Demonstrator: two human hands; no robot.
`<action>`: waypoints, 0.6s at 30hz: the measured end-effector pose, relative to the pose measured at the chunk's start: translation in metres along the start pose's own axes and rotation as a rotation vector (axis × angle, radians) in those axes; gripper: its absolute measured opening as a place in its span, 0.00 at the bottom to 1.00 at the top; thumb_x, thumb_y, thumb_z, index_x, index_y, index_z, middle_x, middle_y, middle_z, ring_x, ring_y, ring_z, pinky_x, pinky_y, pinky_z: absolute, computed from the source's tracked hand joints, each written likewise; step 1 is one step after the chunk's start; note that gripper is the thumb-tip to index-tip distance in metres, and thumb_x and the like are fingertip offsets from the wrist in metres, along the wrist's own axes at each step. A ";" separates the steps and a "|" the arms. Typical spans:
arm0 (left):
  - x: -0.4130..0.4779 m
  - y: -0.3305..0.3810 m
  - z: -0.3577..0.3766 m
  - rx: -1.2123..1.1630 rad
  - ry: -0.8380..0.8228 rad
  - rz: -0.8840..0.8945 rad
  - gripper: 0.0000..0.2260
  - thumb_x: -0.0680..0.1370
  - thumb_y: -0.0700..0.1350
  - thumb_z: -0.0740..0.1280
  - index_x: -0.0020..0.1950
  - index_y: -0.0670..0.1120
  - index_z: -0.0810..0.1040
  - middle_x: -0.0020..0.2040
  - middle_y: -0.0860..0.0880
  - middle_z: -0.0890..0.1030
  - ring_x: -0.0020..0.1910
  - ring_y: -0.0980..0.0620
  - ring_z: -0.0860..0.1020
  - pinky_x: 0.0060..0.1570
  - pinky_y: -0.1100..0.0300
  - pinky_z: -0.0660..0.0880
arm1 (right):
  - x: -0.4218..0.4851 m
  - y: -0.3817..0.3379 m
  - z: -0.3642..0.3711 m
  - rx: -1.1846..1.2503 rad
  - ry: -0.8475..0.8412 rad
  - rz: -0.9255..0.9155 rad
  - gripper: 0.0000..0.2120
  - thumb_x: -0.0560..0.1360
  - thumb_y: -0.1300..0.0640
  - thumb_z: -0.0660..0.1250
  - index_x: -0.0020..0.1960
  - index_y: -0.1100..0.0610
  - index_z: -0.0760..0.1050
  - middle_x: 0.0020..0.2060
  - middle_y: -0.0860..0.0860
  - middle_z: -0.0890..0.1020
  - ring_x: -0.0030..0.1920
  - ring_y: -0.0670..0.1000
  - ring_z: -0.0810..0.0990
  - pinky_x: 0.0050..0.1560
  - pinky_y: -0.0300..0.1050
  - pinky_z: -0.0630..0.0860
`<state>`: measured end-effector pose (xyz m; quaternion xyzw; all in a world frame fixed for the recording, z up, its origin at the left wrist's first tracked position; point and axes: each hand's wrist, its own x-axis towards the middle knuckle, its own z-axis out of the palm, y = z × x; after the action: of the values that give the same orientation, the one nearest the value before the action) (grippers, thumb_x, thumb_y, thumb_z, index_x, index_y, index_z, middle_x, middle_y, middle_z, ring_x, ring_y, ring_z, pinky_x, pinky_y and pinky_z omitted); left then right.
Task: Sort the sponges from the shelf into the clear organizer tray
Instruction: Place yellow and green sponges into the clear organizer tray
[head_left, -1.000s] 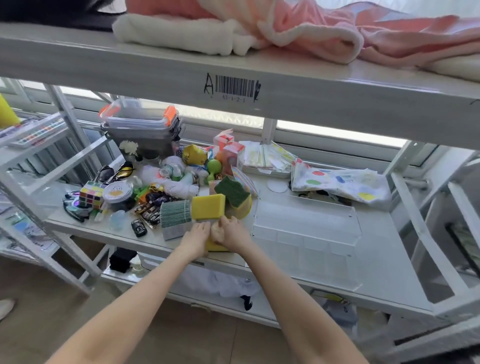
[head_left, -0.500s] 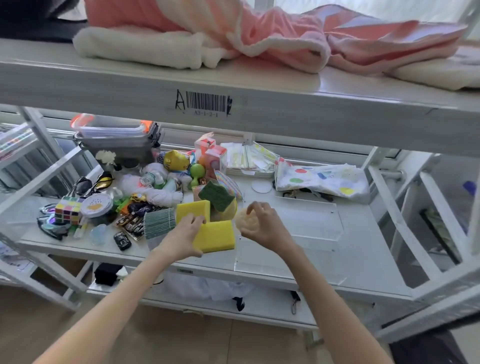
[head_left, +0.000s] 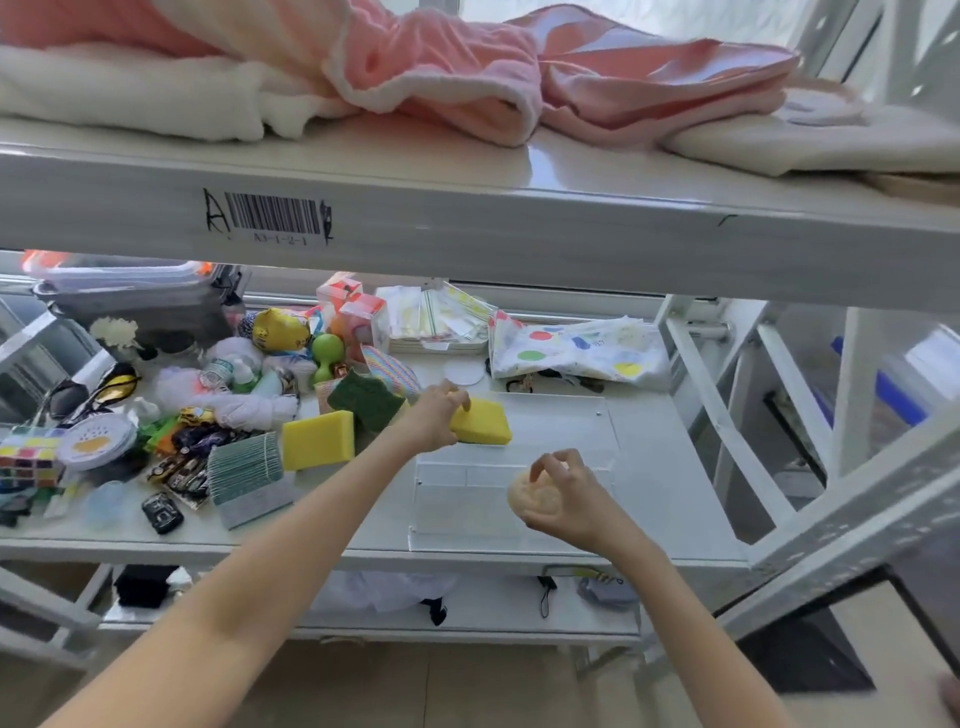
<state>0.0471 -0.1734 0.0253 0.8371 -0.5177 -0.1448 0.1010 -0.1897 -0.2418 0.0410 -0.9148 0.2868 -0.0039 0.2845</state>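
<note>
My left hand (head_left: 434, 415) grips a yellow sponge (head_left: 480, 422) with the fingers closed over its left end, and it holds the sponge over the far part of the clear tray (head_left: 602, 431); I cannot tell if the sponge already touches the tray. My right hand (head_left: 563, 499) is nearer to me, over the front part of the same tray, and its fingers curl around a round pale sponge (head_left: 530, 498) that lies in the palm. To the left of my left hand a second yellow sponge (head_left: 318, 439) stands on its edge on the shelf (head_left: 322, 540), well apart from the tray. Just behind it, between this sponge and my left hand, a green scrub pad (head_left: 365, 397) leans tilted. Further left of both hands there is a heap of small things, with a colour cube (head_left: 28, 460) near the shelf's left end and a striped green pack (head_left: 244, 467) just beside the standing sponge. Beyond my right hand, at the back of the shelf, lies a dotted cloth (head_left: 576, 353). On the upper shelf (head_left: 519, 228) above both hands lie pink towels (head_left: 441, 67).
</note>
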 end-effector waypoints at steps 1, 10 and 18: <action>0.000 -0.005 0.004 -0.023 -0.003 -0.014 0.20 0.73 0.38 0.69 0.64 0.44 0.72 0.70 0.41 0.66 0.69 0.39 0.65 0.68 0.47 0.66 | 0.000 -0.002 0.006 0.009 -0.016 -0.011 0.20 0.68 0.49 0.72 0.57 0.52 0.71 0.62 0.53 0.67 0.60 0.55 0.72 0.59 0.48 0.74; -0.028 -0.043 0.005 -0.197 0.173 -0.028 0.13 0.75 0.38 0.67 0.59 0.42 0.78 0.66 0.38 0.71 0.69 0.40 0.67 0.71 0.49 0.63 | 0.037 -0.050 0.057 -0.035 -0.151 -0.147 0.22 0.68 0.55 0.72 0.59 0.59 0.71 0.61 0.58 0.67 0.63 0.58 0.65 0.64 0.47 0.66; -0.076 -0.108 -0.006 -0.053 0.227 -0.244 0.19 0.70 0.35 0.66 0.61 0.41 0.72 0.62 0.39 0.70 0.65 0.39 0.67 0.64 0.49 0.68 | 0.058 -0.067 0.089 -0.195 -0.203 -0.183 0.17 0.73 0.53 0.67 0.58 0.62 0.72 0.59 0.60 0.70 0.62 0.58 0.67 0.61 0.47 0.68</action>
<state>0.1071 -0.0571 0.0071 0.9018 -0.3935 -0.0741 0.1624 -0.0909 -0.1811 -0.0075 -0.9560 0.1713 0.0905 0.2205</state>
